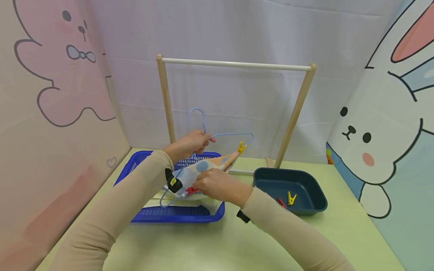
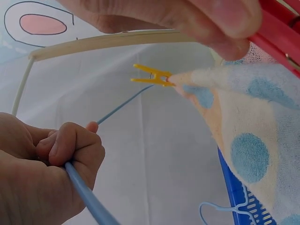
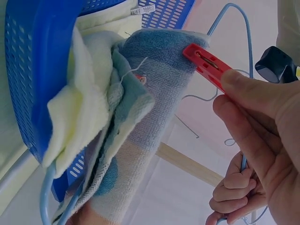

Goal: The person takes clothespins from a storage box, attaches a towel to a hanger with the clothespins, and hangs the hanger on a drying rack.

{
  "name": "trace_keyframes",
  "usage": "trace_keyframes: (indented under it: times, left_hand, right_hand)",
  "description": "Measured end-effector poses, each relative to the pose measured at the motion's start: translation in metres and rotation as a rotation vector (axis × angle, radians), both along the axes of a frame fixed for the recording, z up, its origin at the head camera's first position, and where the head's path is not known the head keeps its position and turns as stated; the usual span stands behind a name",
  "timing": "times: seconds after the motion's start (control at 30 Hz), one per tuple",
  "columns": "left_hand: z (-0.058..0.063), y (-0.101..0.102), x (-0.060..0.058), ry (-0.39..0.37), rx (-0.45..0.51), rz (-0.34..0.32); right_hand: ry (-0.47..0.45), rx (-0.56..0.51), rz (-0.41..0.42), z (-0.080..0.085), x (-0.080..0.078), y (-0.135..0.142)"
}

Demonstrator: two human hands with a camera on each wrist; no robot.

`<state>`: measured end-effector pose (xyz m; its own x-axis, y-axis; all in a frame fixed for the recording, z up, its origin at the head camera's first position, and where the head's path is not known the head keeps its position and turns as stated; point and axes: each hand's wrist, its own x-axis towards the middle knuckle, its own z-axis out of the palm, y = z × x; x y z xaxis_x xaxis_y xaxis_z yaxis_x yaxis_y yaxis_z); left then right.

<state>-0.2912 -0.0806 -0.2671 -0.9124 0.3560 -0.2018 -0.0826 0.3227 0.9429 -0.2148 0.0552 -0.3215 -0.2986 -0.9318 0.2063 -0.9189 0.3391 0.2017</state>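
Note:
My left hand [image 1: 194,142] grips a light-blue wire hanger [image 1: 232,134] just below its hook, fingers curled round the wire. A spotted towel [image 1: 203,165] in blue, cream and orange hangs along it. A yellow clothespin [image 1: 242,148] clips the towel's corner by the hanger's right end. At the left end, my right hand [image 1: 220,184] pinches a red clothespin [image 3: 204,63] between thumb and fingers. Its tip lies on the towel's blue edge in the right wrist view. Whether that clothespin also bites the hanger wire, I cannot tell.
A blue perforated basket [image 1: 169,219] with pale yellow cloth [image 3: 79,103] sits below the hands. On the right, a dark green bin [image 1: 288,174] contains yellow and red clothespins. Behind stands a wooden rack with a white crossbar [image 1: 237,64]. Another blue hanger [image 2: 225,206] shows by the basket.

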Motion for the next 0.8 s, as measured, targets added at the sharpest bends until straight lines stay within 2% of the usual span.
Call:
trace_keyframes:
  times: [0.2,0.57,0.8]
  left_hand:
    - [0.001,0.0,0.002,0.004,0.008,0.007]
    - [0.006,-0.001,0.005,0.026,0.018,-0.009]
    - [0.011,-0.002,0.008,0.029,0.02,-0.013]
  right_hand:
    - [0.013,-0.004,-0.002,0.0,0.002,0.0]
    - [0.009,-0.121,0.024,-0.007,0.001,0.001]
    - [0.018,-0.134,0.019,-0.007,0.002,0.003]
